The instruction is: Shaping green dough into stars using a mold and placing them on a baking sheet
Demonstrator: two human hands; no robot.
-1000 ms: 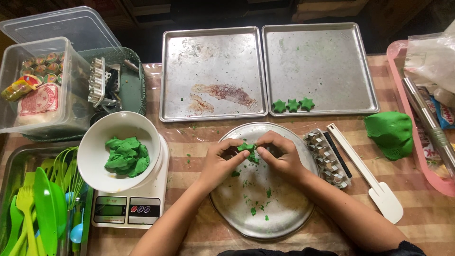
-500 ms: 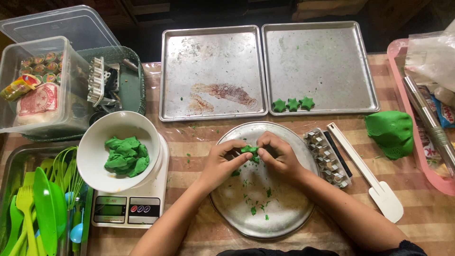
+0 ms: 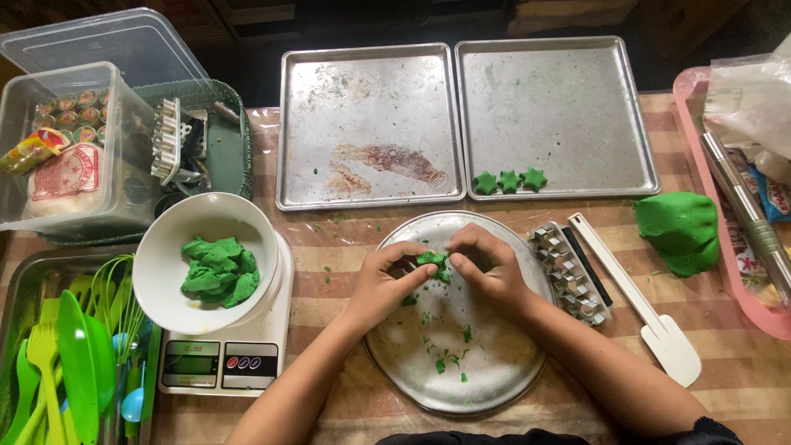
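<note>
Nothing much has moved since the earlier frame: both hands stay close together over the round metal plate (image 3: 503, 379), working the same small green dough piece (image 3: 432, 259). Left hand (image 3: 387, 283) and right hand (image 3: 488, 265) each pinch the dough piece with their fingertips, so each grip is pressed together on it. That piece sits between the two hands, just above the far half of the plate. Green crumbs lie on the plate nearer the person.

At the far edge of the table, two flat baking trays sit side by side. Three green dough stars (image 3: 510, 180) lie at the near edge of the right tray (image 3: 577, 99). Just right of the plate are a strip of metal cutters (image 3: 570, 272) and a white scraper (image 3: 643, 305). A big green dough lump (image 3: 682, 232) lies near the table's right edge. To the left, a white bowl (image 3: 165, 255) with green dough sits on a scale (image 3: 222, 363). Bare table shows only in thin gaps around the plate.
</note>
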